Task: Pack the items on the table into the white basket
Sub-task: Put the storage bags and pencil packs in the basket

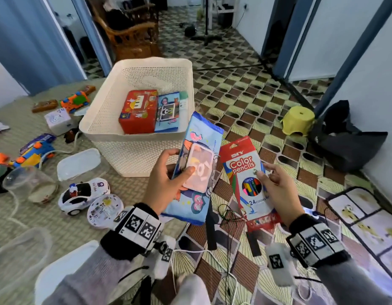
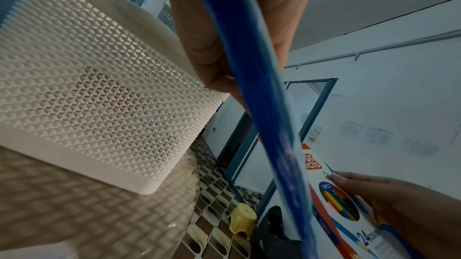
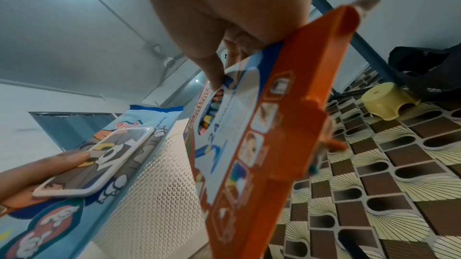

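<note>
While the left hand (image 1: 166, 183) clasps a soft blue wipes pack (image 1: 196, 168) by its stiff lid, the right hand (image 1: 278, 188) pinches a light, rigid pencil box (image 1: 245, 179) mid-length. Both hover just beside the white basket (image 1: 102, 119), nearer the person. Its open mouth leaves room beside the red box (image 1: 139, 111).

A tiled room with pale walls and blue door frames

The floor (image 1: 245, 89) has a brown-and-cream pattern. A wooden armchair (image 1: 129, 34) stands at the back, left of a dark tripod stand (image 1: 205, 29). A small yellow stool (image 1: 298, 120) sits on the floor by the right wall (image 1: 371, 69), just beside a black bag (image 1: 349, 139). A blue curtain (image 1: 21, 45) hangs at left.
</note>
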Motion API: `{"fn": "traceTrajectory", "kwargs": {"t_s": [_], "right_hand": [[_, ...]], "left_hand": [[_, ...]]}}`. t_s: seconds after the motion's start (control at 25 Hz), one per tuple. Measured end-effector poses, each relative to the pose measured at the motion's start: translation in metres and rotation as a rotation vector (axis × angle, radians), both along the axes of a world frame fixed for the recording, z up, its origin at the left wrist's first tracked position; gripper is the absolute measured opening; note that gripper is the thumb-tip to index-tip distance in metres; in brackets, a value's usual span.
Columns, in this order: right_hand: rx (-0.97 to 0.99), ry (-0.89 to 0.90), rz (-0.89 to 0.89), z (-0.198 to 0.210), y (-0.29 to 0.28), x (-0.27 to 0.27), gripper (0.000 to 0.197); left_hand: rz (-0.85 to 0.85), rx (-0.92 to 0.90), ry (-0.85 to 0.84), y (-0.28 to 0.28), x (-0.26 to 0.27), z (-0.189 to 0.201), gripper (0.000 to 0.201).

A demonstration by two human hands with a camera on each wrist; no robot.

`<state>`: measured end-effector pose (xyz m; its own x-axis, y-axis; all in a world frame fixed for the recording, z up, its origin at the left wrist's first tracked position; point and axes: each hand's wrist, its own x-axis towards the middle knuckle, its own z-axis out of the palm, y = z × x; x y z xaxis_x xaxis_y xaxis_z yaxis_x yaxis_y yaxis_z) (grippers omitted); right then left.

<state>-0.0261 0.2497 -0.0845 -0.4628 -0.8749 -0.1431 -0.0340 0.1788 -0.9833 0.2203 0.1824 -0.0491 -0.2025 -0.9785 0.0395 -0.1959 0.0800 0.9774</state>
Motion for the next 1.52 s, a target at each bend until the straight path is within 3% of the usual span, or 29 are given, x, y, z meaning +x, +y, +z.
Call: {"fn": "traceTrajectory", "kwargs": {"t_s": [0.32,0.52,0.92,1.08,1.4,1.52], "right_hand": [[-0.142,-0.006,0.096,0.040,-0.099,-0.014,0.013],[-0.206,0.006,0.150,0.065,-0.180,-0.013,0.019],[-0.243,-0.085,0.165,0.077,-0.287,-0.010,0.018],[-0.241,-0.093,0.205,0.073,-0.318,-0.017,0.021],[-0.192,-0.114,0.373,0.063,-0.402,-0.036,0.020],[-0.181,-0.054,0.438,0.058,-0.436,-0.049,0.017]], "left_hand": [[0.158,-0.061,0.083,-0.076,-0.007,0.032,0.036],[0.243,-0.088,0.095,-0.142,-0.001,0.060,0.036],[0.297,-0.105,-0.133,-0.264,0.014,0.094,0.033],[0.318,-0.055,-0.180,-0.307,0.012,0.074,0.035],[0.413,0.110,-0.285,-0.362,-0.015,-0.022,0.043],[0.460,0.159,-0.461,-0.372,-0.025,-0.054,0.050]]}}
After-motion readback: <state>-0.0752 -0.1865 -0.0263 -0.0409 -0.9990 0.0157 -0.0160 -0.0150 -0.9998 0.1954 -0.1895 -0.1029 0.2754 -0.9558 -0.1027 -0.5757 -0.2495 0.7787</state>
